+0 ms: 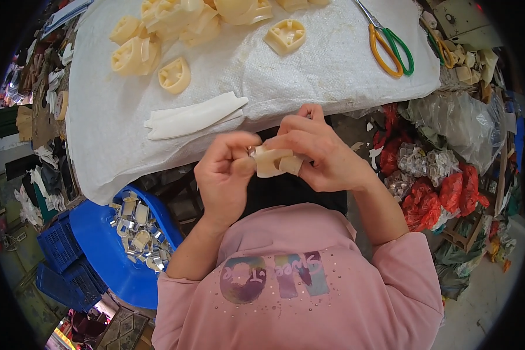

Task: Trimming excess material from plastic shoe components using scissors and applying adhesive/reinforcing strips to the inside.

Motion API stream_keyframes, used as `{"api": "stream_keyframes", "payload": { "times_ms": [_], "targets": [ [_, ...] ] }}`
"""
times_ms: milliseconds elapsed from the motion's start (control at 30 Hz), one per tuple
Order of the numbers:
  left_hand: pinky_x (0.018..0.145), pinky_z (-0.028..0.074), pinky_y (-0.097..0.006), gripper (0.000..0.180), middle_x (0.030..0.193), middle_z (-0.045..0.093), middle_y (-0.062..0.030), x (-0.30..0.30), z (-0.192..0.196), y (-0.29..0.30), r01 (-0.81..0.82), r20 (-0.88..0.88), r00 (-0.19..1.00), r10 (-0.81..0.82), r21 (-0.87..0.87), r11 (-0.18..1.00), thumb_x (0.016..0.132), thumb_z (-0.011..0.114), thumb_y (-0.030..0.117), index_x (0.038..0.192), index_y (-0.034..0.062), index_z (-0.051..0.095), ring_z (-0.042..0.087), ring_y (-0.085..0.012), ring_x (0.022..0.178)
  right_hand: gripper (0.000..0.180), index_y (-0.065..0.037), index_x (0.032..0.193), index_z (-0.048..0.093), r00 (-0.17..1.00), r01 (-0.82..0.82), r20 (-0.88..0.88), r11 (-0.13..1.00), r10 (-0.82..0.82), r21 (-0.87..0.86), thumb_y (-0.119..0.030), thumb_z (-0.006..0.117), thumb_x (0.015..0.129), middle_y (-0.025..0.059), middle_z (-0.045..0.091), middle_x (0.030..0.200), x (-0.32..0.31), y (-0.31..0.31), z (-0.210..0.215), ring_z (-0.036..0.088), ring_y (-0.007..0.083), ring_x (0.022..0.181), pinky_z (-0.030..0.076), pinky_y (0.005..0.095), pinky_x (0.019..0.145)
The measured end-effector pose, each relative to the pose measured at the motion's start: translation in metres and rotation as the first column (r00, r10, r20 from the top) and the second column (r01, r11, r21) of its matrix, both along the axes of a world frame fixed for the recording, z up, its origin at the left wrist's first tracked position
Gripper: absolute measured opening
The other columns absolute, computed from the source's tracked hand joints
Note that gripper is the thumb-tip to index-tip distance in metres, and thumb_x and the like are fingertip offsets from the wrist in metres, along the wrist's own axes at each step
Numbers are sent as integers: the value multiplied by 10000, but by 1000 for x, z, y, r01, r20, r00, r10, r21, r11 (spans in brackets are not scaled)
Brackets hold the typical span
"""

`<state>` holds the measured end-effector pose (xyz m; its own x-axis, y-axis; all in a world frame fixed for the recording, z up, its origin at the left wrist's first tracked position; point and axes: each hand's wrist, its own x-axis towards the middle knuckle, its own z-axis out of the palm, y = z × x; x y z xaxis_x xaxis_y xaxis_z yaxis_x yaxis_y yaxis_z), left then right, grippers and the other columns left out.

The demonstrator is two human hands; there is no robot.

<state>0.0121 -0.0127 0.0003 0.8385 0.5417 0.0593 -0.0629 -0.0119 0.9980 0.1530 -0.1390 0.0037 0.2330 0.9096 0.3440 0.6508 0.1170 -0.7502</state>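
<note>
In front of my chest, both hands hold a small curved cream piece (268,168), which looks like moulded plastic. My left hand (224,175) pinches its left end between thumb and fingers, somewhat blurred. My right hand (321,149) grips the other end, its fingers bent over it; a shiny bit shows near the left fingertips, too small to name. Just beyond, a few flat white curved strips (195,116) lie stacked at the table's near edge. Hollow cream plastic pieces (175,76) lie farther back, some heaped and others apart.
A white woven cloth (332,64) covers the table. Scissors (385,46) with orange and green handles rest at its far right. At lower left, a blue basin (102,245) holds several shiny and cream parts. Red plastic bags (426,198) and clear plastic lie to the right.
</note>
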Motion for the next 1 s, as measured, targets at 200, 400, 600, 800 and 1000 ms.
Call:
{"api": "stream_keyframes", "payload": {
  "times_ms": [200,400,600,800,1000],
  "targets": [
    [619,402,-245,281,778,553,-52,-6,-15,8,-51,172,985,5,262,964,816,728,198,978,-11,633,482,-122,704,421,-110,994,600,991,-21,-128,998,28,55,59,531,614,28,495,752,4,1,2,473,208,728,285,345,782],
    [553,360,-221,195,709,533,-31,-2,-12,0,-102,146,987,62,291,951,830,711,137,888,-11,597,445,-98,622,405,-107,975,603,983,-87,-164,996,87,8,54,517,613,30,480,737,4,4,0,454,208,726,285,336,774],
    [562,343,-226,235,671,511,-7,-6,-14,5,-56,64,997,41,256,965,823,729,167,837,-6,571,434,-101,640,405,-113,981,608,987,-89,-133,996,85,-22,62,531,623,33,491,770,3,4,1,464,221,761,283,359,787],
    [619,384,-291,239,751,502,-14,4,-5,10,-203,295,955,40,546,813,705,798,164,813,49,618,461,-183,725,375,-189,1015,624,987,-7,162,999,2,35,-11,654,686,-11,519,868,0,6,14,476,208,909,263,477,909],
    [636,383,-316,291,708,478,-5,-6,-2,19,-258,300,951,71,651,714,590,825,39,816,98,651,470,-203,697,372,-201,1086,636,969,-3,246,1000,3,-4,-164,691,720,83,471,1197,0,8,16,394,290,1177,202,537,1009]
  ]
}}
